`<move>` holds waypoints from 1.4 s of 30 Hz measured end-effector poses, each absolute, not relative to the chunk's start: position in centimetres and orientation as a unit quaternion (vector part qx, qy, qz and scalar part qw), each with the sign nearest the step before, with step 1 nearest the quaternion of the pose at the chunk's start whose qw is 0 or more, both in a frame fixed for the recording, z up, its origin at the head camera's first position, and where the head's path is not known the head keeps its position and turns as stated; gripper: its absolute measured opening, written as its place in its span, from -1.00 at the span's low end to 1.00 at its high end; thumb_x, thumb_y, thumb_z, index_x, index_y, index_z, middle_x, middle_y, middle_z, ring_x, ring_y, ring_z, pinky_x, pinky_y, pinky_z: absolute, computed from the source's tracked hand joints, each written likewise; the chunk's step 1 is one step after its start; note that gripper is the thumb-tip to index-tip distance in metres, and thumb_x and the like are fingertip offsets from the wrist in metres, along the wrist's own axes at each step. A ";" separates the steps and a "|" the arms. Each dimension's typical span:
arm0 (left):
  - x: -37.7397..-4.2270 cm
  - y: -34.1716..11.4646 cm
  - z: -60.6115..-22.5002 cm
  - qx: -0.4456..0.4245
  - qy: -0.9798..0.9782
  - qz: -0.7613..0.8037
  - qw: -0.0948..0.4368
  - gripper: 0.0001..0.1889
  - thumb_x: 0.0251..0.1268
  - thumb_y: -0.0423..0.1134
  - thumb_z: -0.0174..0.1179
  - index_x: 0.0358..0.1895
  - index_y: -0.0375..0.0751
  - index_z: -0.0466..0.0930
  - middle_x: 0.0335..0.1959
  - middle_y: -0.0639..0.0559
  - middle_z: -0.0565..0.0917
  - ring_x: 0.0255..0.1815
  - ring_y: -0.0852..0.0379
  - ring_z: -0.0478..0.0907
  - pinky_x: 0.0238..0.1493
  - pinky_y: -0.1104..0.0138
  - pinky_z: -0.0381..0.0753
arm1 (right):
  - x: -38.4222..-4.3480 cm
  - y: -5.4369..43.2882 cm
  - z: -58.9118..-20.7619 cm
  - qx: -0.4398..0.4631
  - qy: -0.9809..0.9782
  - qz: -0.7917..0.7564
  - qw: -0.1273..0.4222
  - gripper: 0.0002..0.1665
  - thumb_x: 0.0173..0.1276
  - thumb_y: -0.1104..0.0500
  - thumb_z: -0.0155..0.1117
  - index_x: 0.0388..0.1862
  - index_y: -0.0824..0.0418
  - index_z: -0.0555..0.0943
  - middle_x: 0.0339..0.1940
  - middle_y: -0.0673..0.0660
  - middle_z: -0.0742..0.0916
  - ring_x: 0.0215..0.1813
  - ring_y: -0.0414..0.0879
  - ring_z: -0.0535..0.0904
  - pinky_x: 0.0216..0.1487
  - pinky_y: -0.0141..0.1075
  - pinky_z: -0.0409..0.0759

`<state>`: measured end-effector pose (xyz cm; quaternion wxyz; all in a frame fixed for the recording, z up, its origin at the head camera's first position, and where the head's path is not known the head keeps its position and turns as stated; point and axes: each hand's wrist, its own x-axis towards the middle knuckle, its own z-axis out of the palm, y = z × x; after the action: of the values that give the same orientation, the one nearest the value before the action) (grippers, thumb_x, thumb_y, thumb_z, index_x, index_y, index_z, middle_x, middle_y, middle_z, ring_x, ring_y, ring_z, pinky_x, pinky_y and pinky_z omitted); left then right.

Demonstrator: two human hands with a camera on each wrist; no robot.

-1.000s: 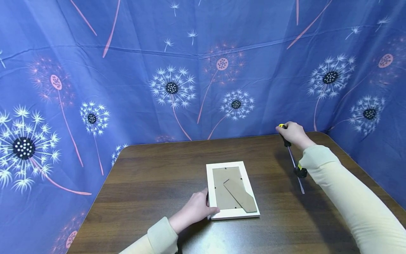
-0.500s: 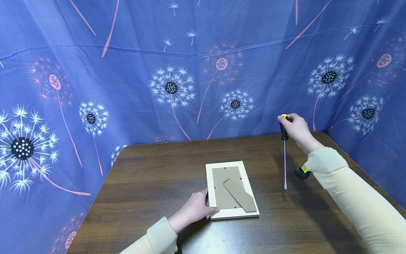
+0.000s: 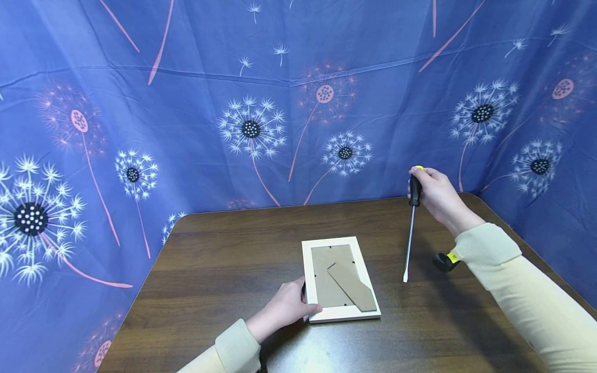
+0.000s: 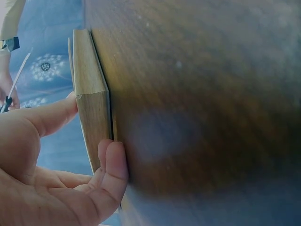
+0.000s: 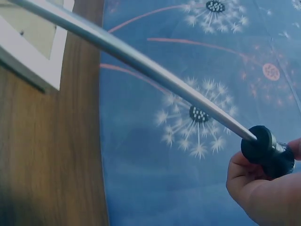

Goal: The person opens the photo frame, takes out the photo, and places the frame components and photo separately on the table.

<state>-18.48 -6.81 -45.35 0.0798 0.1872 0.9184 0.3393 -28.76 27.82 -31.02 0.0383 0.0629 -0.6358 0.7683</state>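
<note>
A white-edged picture frame (image 3: pixel 322 274) lies back side up on the table, showing its beige backing and a slanted easel leg (image 3: pixel 355 290). My left hand (image 3: pixel 283 306) grips its near left corner, thumb on the upper edge; in the left wrist view the fingers (image 4: pixel 115 162) curl against the frame's side. To the right, my right hand (image 3: pixel 437 196) holds a screwdriver (image 3: pixel 414 190) by its black handle with a yellow end. Its long metal shaft (image 5: pixel 146 66) slants down, and the flat tip (image 3: pixel 406 277) hangs right of the frame, apparently above the table.
A dark wooden table (image 3: pixel 224 269) spans the lower view. Blue dandelion-print cloth (image 3: pixel 196 129) stands behind it and along both sides. A black device with a yellow mark (image 3: pixel 445 262) sits at my right wrist.
The right hand has risen, then turned, swinging the screwdriver's tip leftward toward the picture frame. The left hand stays gripping the frame's corner, and the frame has not moved.
</note>
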 end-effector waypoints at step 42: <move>-20.1 -7.7 -44.8 0.189 0.914 0.342 0.113 -0.50 0.00 -0.15 0.41 -0.02 -0.33 0.49 -0.69 0.14 0.40 -0.70 0.26 0.31 -0.65 0.41 0.33 | -28.7 26.9 -34.8 -0.084 -0.193 0.969 -0.130 -0.73 0.38 0.12 -0.07 -0.47 0.24 0.25 -0.54 0.09 0.35 -0.54 -0.10 0.19 -0.51 -0.31 0.19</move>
<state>-20.14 -7.65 -44.84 0.1128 0.1887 0.9138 0.3416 -28.70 26.88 -34.78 -0.1299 -0.0836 -0.1927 0.9690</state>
